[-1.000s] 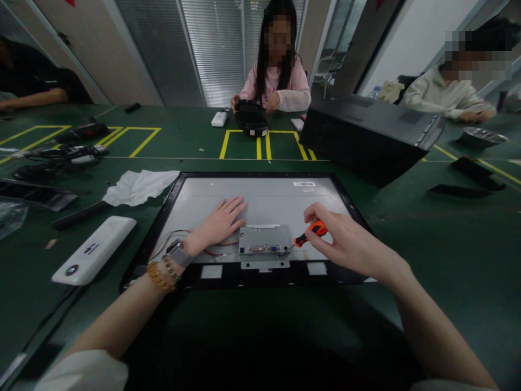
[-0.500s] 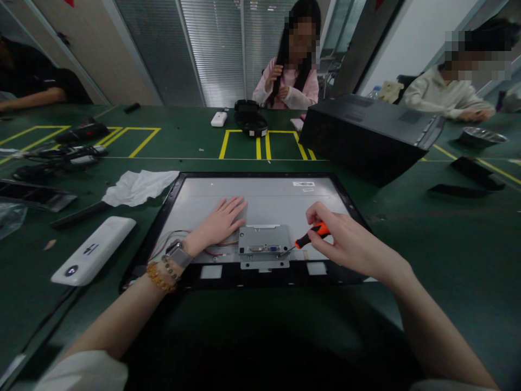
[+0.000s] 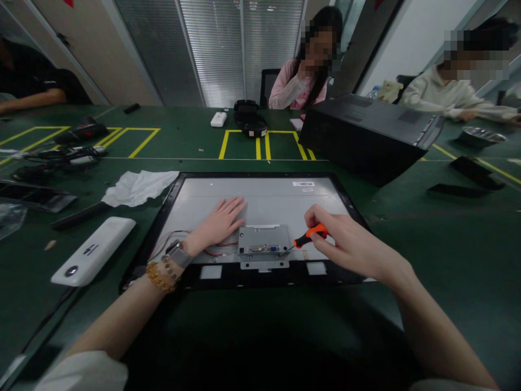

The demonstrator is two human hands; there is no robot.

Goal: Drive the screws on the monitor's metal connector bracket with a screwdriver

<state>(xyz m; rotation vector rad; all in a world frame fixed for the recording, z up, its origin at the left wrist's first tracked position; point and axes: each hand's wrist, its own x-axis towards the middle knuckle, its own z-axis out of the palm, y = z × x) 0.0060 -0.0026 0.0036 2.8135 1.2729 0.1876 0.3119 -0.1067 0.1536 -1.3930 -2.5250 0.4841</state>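
Note:
A monitor panel with a grey metal back and black frame lies flat before me. My left hand rests on it, fingers spread, beside thin coloured wires. In my right hand is a screwdriver with an orange and black handle. Its shaft slants down left, and the tip is at the right end of the port row, by the blue connector on the metal bracket. Whether the tip sits in a screw is too small to tell.
Left of the panel are a white power bank with a cable, a crumpled white cloth and tangled black cables. A large black casing stands behind right, near a metal bowl. People sit across the green table.
My right hand and the screwdriver handle have shifted very slightly left; the left hand stays put. Across the table, the person in pink has leaned to the right, and the person at right has stretched out an arm.

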